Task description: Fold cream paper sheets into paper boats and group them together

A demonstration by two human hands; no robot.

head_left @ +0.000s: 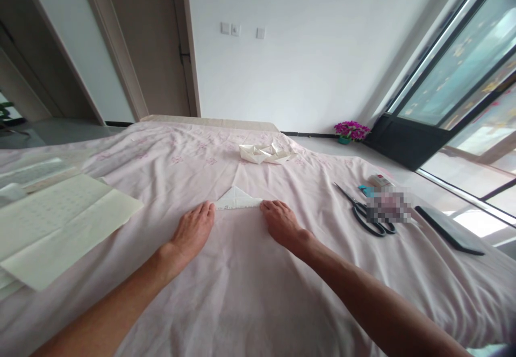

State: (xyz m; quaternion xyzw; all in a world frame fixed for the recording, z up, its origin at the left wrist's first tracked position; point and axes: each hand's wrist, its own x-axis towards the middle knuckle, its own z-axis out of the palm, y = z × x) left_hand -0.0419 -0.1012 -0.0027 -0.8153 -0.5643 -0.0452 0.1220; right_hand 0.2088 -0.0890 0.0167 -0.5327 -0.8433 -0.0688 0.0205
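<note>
A small folded sheet of paper lies on the pink cloth in front of me, with a peak at the top and a straight band with faint marks along its lower edge. My left hand closes on the left end of that band, fingers pressed together. At the opposite end, my right hand grips the paper the same way. Both hands rest low against the cloth, and their fingertips cover the two corners. Farther back sits a folded paper boat shape, touched by neither hand.
Loose paper sheets lie at the left. To the right are black-handled scissors, a small white box, a blurred patch and a dark flat object. The rumpled pink cloth covers the surface. Purple flowers stand beyond.
</note>
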